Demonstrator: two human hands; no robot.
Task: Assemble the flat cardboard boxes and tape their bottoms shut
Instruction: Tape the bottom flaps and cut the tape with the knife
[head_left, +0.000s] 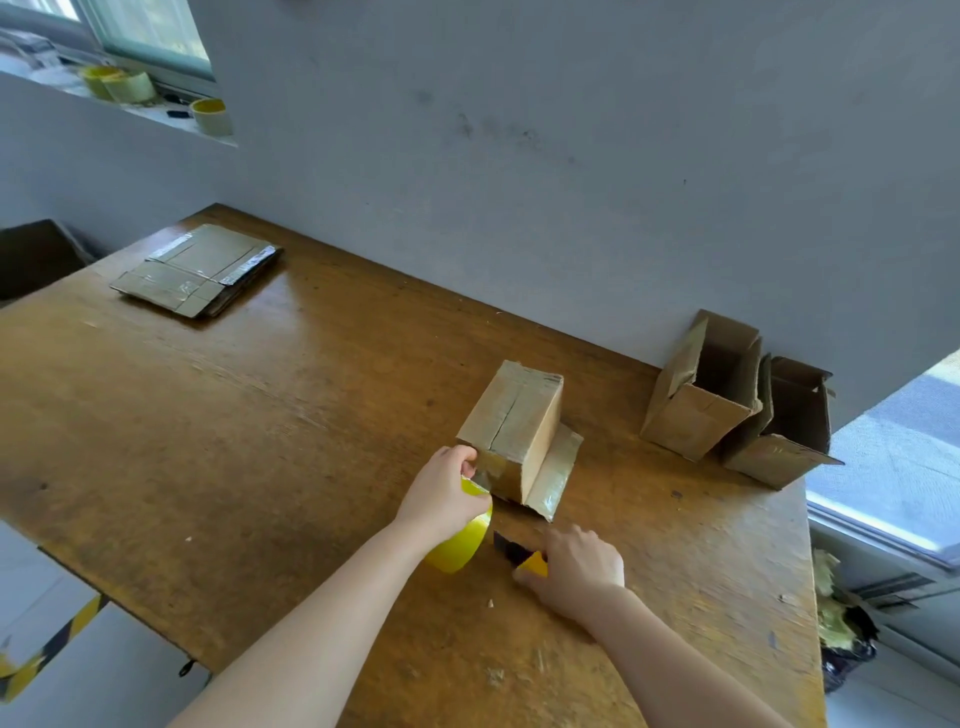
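Note:
A small cardboard box stands upside down on the wooden table, its bottom flaps folded closed with a seam down the middle. One loose flap lies flat at its right. My left hand holds a yellow tape roll against the box's near corner, with a strip of clear tape on the box's near face. My right hand grips a yellow and black utility knife just right of the roll, its blade pointing toward the tape.
A stack of flat cardboard boxes lies at the table's far left. Two assembled boxes stand by the wall at the far right. Spare tape rolls sit on the window ledge.

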